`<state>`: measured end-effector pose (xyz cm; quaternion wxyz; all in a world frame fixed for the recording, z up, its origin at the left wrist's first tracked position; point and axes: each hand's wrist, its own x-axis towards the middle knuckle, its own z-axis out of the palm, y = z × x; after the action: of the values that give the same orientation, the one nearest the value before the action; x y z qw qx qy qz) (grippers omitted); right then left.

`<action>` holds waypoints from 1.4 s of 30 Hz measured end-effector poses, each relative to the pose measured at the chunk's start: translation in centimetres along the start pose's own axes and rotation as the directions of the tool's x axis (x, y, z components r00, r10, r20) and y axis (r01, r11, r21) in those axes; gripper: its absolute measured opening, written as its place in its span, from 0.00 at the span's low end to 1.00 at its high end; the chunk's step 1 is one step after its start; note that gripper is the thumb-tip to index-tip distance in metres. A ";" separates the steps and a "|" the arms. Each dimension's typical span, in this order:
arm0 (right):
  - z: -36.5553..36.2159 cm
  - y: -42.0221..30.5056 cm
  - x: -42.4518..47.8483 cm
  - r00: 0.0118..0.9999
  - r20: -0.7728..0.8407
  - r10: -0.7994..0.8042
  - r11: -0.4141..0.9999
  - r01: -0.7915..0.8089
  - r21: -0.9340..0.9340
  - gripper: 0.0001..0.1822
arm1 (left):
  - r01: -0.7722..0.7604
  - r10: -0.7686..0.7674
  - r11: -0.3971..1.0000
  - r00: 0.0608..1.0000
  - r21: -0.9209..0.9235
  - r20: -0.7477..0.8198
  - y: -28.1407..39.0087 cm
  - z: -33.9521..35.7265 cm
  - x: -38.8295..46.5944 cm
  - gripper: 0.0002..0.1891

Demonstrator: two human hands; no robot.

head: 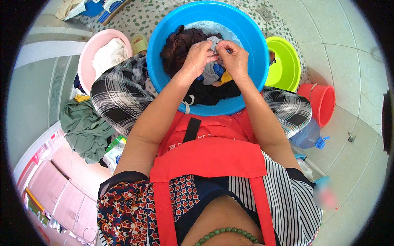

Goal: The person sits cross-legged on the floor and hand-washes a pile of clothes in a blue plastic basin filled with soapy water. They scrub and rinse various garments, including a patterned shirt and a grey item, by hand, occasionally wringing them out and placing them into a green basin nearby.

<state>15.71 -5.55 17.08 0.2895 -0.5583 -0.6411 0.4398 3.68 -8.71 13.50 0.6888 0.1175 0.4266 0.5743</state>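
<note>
A big blue plastic basin stands between my knees, with wet clothes and sudsy water in it. Over its middle, my left hand and my right hand pinch a light grey cloth between thumbs and fingers. More grey fabric hangs or lies below my hands. Dark brown clothing is heaped at the basin's left side. Blue cloth, yellow cloth and a black garment lie nearer to me. My fingers hide part of the grey cloth.
To the left are a pink basin with white cloth, a green garment and a plastic packet. On the right stand a lime-green basin, a red bucket and a blue-capped plastic bottle. A floor drain lies beyond.
</note>
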 end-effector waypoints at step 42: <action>-4.9 3.3 0.4 0.667 0.719 0.195 -0.099 -0.716 0.691 0.16 | 0.423 -0.423 0.900 0.781 0.111 0.459 1.8 -1.8 0.4 0.10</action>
<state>21.40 -4.02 16.33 0.2639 -0.3090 0.0158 0.9136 1.20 -8.42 13.42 0.8824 0.1556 0.2618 0.3587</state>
